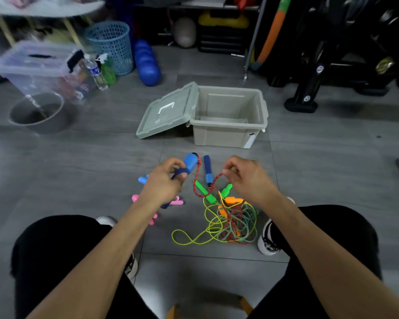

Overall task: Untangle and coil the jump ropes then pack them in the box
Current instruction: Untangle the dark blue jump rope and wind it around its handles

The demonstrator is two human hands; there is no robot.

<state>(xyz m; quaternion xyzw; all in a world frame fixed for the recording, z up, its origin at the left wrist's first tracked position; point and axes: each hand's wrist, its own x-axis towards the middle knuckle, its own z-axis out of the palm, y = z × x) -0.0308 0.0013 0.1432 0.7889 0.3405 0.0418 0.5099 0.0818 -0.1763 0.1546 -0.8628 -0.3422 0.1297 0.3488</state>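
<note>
The open grey box (228,125) sits on the floor beyond the hands, lid (166,111) folded back, nothing visible inside. Nearer, the tangle of ropes (230,222) lies between the feet: yellow-green, orange and red cords knotted together, green handles (205,192) at its top edge. The left hand (164,183) grips a blue handle (190,163), fingers curled around it; the right hand (242,176) pinches the red cord (207,185) running down into the pile. Pulling that cord hard would likely cinch the knot tighter or drag the whole heap up. The dark blue handle (207,169) on the floor could also snag.
</note>
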